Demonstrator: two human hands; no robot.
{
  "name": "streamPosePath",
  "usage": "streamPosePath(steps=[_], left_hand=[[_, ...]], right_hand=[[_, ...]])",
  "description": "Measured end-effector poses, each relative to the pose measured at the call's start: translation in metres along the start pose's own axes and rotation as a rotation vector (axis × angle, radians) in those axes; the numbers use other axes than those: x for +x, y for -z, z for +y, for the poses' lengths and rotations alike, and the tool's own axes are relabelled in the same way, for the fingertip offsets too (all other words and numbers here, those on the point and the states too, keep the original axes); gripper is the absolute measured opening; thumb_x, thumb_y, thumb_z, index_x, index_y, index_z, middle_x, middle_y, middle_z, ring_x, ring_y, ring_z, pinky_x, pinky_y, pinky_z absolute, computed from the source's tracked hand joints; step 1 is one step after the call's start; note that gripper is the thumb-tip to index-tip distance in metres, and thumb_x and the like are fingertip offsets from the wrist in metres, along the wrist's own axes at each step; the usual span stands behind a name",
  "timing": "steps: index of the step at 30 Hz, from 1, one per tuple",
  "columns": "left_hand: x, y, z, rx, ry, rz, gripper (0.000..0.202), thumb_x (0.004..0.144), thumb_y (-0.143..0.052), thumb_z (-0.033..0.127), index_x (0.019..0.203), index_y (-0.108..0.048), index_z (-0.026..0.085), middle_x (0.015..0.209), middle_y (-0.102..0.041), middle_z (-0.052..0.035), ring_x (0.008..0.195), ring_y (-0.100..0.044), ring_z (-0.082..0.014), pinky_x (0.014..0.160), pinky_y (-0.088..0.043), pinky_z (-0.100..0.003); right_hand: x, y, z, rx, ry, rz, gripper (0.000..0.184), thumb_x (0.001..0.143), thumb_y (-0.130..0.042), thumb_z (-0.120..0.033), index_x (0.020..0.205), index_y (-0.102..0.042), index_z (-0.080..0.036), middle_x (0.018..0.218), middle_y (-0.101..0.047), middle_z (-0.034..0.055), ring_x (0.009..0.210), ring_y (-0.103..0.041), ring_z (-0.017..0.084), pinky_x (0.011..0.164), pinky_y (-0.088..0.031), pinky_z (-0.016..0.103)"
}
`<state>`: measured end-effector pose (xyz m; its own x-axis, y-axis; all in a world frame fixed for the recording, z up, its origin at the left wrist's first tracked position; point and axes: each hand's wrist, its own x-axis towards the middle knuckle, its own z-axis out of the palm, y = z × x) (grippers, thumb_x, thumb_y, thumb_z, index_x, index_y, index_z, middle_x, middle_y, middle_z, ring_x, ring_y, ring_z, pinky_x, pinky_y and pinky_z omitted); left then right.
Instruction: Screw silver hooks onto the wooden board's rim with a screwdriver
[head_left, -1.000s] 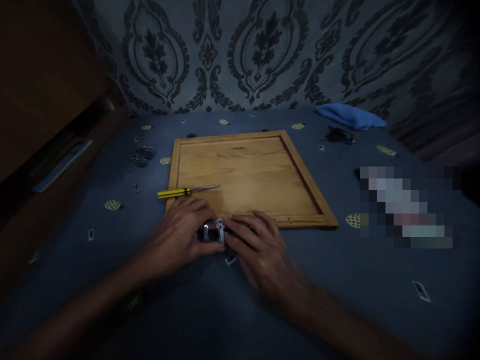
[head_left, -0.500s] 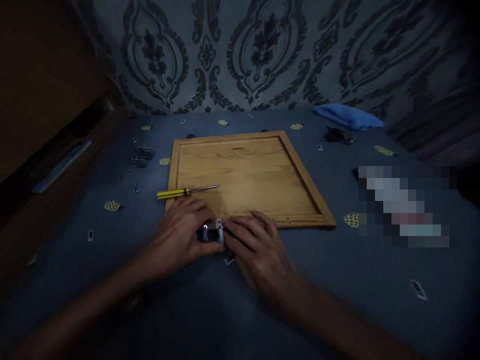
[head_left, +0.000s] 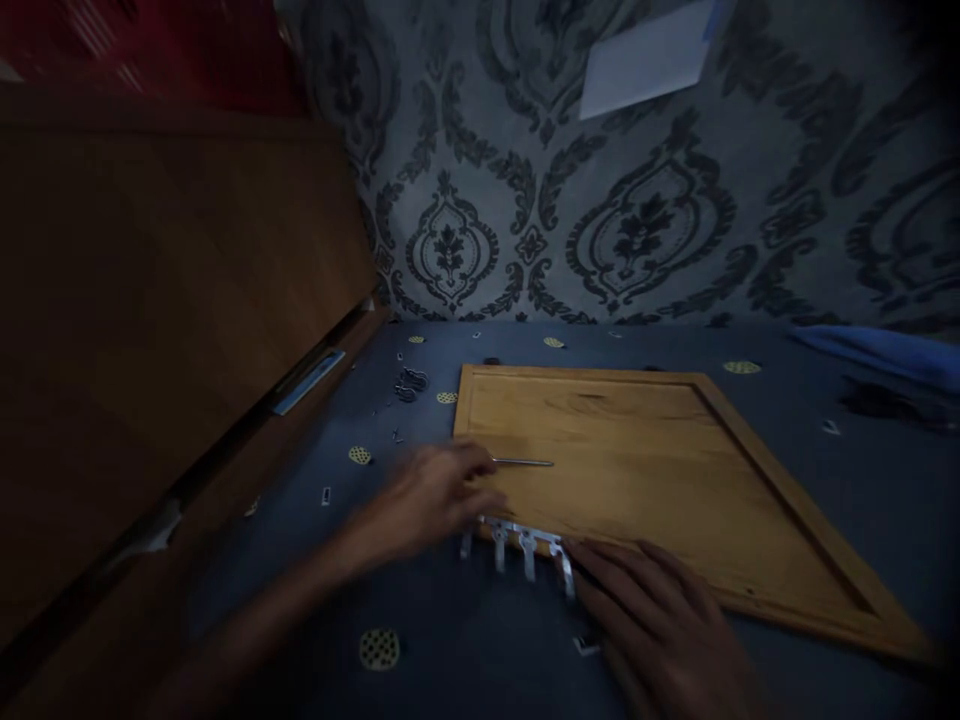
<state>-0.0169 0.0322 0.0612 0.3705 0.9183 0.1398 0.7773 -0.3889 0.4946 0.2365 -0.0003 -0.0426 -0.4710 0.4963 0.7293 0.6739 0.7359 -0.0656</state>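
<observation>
"Where was the row of metal hooks [head_left: 528, 555]?"
"Along the near edge of the wooden board [head_left: 622, 430], which lay on the blue sheet [head_left: 457, 630]."
"And the right hand [head_left: 664, 620]?"
"Fingers nearly straight, tips at the right end of the row. Its thumb was hidden, so I couldn't tell its grip."
"The left hand [head_left: 439, 492]?"
"Blurred, thumb and forefinger apart, over the handle end of the screwdriver [head_left: 526, 462]. Whether it had hold, I couldn't tell."

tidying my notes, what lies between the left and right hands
In the head view, a metal hook strip lies along the near edge of the wooden panel.
</observation>
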Motion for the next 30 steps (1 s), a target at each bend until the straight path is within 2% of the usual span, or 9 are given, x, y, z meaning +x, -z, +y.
streamPosePath(steps=[2, 4, 8, 11, 14, 18, 23, 26, 30], left_hand=[[0.001, 0.018, -0.031, 0.044, 0.085, 0.103, 0.009, 0.097, -0.061, 0.02, 0.102, -0.069, 0.02, 0.1, -0.072, -0.0013, 0.093, -0.068, -0.0169, 0.085, -0.053, -0.032], [0.001, 0.032, -0.069, 0.096, 0.209, 0.203, 0.013, 0.099, -0.057, 0.019, 0.104, -0.068, 0.017, 0.103, -0.071, -0.0043, 0.095, -0.067, -0.0183, 0.088, -0.055, -0.035], [-0.003, 0.041, -0.137, 0.185, 0.428, 0.318, 0.03, 0.098, -0.063, 0.036, 0.121, -0.063, 0.016, 0.122, -0.066, -0.0096, 0.104, -0.067, -0.0229, 0.089, -0.058, -0.044], [-0.008, 0.035, -0.163, 0.218, 0.484, 0.331, 0.033, 0.098, -0.063, 0.036, 0.125, -0.062, 0.016, 0.125, -0.065, -0.0103, 0.105, -0.067, -0.0234, 0.09, -0.059, -0.044], [-0.007, 0.027, -0.171, 0.248, 0.464, 0.329, 0.032, 0.099, -0.063, 0.035, 0.125, -0.062, 0.017, 0.125, -0.064, -0.0105, 0.106, -0.066, -0.0235, 0.091, -0.058, -0.045], [0.003, 0.021, -0.171, 0.303, 0.395, 0.329, 0.032, 0.099, -0.063, 0.035, 0.125, -0.062, 0.017, 0.127, -0.064, -0.0108, 0.109, -0.066, -0.0241, 0.092, -0.058, -0.046], [0.015, 0.018, -0.167, 0.38, 0.343, 0.31, 0.032, 0.098, -0.063, 0.035, 0.125, -0.062, 0.017, 0.128, -0.063, -0.0109, 0.111, -0.065, -0.0247, 0.094, -0.057, -0.047], [0.017, 0.016, -0.167, 0.414, 0.342, 0.296, 0.033, 0.098, -0.063, 0.035, 0.125, -0.062, 0.017, 0.128, -0.063, -0.0109, 0.111, -0.065, -0.0249, 0.094, -0.057, -0.047], [0.018, 0.015, -0.168, 0.44, 0.346, 0.28, 0.033, 0.098, -0.063, 0.035, 0.125, -0.062, 0.017, 0.128, -0.064, -0.0108, 0.11, -0.065, -0.0247, 0.094, -0.057, -0.047]], right_hand=[[0.0, 0.003, 0.005, 0.007, 0.122, -0.154, 0.047, 0.087, -0.047, -0.008, 0.12, -0.073, -0.031, 0.113, -0.078, 0.0024, 0.103, -0.067, 0.023, 0.097, -0.044, 0.045], [0.002, 0.008, 0.01, -0.013, 0.156, -0.185, 0.045, 0.087, -0.049, -0.01, 0.118, -0.073, -0.031, 0.116, -0.078, 0.0018, 0.104, -0.067, 0.023, 0.095, -0.046, 0.043], [0.006, 0.013, 0.01, -0.024, 0.16, -0.17, 0.042, 0.087, -0.048, -0.009, 0.114, -0.074, -0.029, 0.114, -0.078, 0.0013, 0.102, -0.068, 0.023, 0.094, -0.046, 0.043], [0.003, 0.004, 0.002, -0.02, 0.122, -0.089, 0.046, 0.087, -0.045, -0.006, 0.114, -0.074, -0.028, 0.11, -0.079, 0.0018, 0.1, -0.068, 0.023, 0.096, -0.044, 0.044], [-0.005, -0.011, -0.004, -0.009, 0.017, 0.045, 0.05, 0.085, -0.04, -0.003, 0.109, -0.076, -0.029, 0.105, -0.079, 0.0034, 0.099, -0.068, 0.024, 0.099, -0.043, 0.046], [-0.008, -0.014, -0.003, -0.012, -0.013, 0.037, 0.051, 0.084, -0.04, -0.003, 0.11, -0.076, -0.029, 0.105, -0.079, 0.0042, 0.101, -0.067, 0.025, 0.1, -0.043, 0.048], [0.0, 0.0, 0.003, -0.013, 0.112, -0.14, 0.049, 0.084, -0.045, -0.004, 0.114, -0.074, -0.03, 0.113, -0.079, 0.0009, 0.102, -0.069, 0.022, 0.095, -0.045, 0.043], [-0.002, -0.006, 0.0, -0.026, 0.032, 0.071, 0.049, 0.086, -0.038, -0.002, 0.105, -0.075, -0.028, 0.101, -0.08, 0.0029, 0.095, -0.069, 0.023, 0.098, -0.042, 0.047], [-0.006, -0.015, -0.004, -0.017, 0.006, 0.084, 0.051, 0.084, -0.038, 0.0, 0.104, -0.075, -0.028, 0.1, -0.08, 0.0035, 0.098, -0.068, 0.023, 0.101, -0.041, 0.047]])
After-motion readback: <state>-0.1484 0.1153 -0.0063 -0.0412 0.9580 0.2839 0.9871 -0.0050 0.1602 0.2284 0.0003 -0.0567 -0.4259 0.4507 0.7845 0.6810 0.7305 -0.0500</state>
